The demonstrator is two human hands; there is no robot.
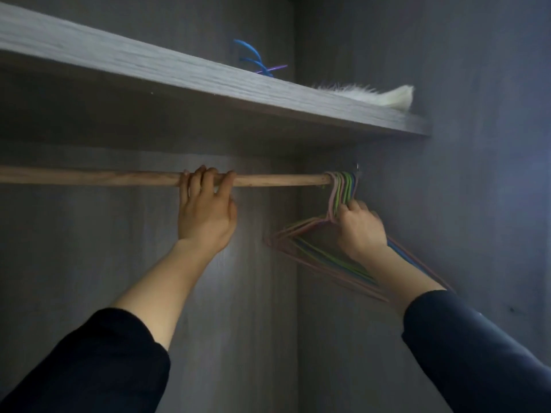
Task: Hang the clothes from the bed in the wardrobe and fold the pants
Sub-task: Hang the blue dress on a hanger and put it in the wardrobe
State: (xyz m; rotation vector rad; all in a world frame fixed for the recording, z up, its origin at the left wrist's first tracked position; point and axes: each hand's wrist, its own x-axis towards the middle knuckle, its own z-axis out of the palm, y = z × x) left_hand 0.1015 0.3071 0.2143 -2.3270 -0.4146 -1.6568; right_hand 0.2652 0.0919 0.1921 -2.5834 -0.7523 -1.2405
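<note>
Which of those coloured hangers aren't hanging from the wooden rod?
The blue hangers lying up on the shelf. The other hangers hang bunched at the right end of the rod, where the right hand grips them.

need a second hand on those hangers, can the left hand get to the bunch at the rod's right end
Probably yes: the left hand grips the rod, and the rod is bare between it and the hangers. The right hand holds them below the hooks, so room there looks tight.
</note>
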